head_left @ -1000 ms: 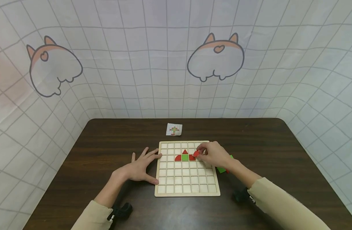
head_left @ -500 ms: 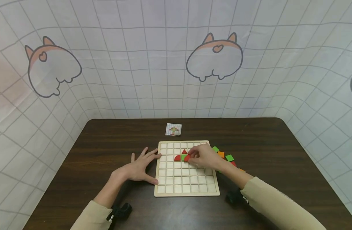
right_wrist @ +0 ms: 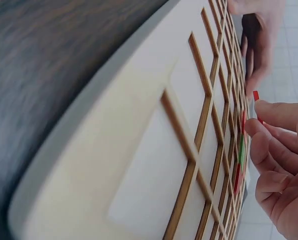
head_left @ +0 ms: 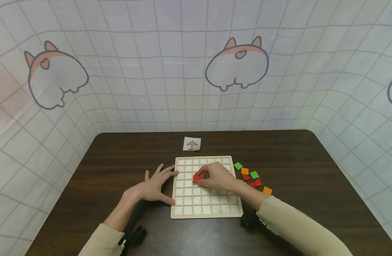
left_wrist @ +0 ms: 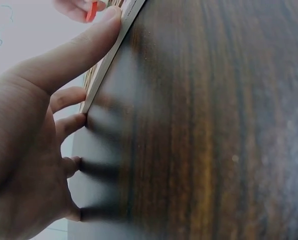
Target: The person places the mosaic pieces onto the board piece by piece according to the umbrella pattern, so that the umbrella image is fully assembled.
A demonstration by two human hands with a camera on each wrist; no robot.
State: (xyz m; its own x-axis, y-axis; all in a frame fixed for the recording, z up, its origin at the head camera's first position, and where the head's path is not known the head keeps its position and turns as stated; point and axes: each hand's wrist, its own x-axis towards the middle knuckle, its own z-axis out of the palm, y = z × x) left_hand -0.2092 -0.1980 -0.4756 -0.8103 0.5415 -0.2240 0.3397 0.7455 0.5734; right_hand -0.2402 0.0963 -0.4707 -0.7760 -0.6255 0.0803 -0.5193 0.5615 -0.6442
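Observation:
My right hand (head_left: 219,176) pinches a red quarter-round tile (head_left: 196,177) between thumb and fingers, over the upper left part of the pale wooden grid board (head_left: 207,210). In the right wrist view the held red tile (right_wrist: 256,96) stands on edge, apart from the board. Beyond it, a green tile (right_wrist: 241,148) lies in the grid between red pieces; in the head view my right hand hides these. My left hand (head_left: 154,185) has its fingers spread, thumb and fingertips touching the board's left edge. The left wrist view shows the left thumb (left_wrist: 84,50) against that edge.
Several loose green, orange and red tiles lie right of the board, among them an orange tile (head_left: 267,191) close to my right sleeve (head_left: 298,222). Behind the board lies a small picture card (head_left: 192,144) with a coloured grid pattern. The dark wooden table (head_left: 135,149) meets a white curtain (head_left: 144,89).
My right hand has moved left across the board with the red tile, uncovering the loose tiles on the right and covering the pieces laid in the grid. My left hand has stayed in place.

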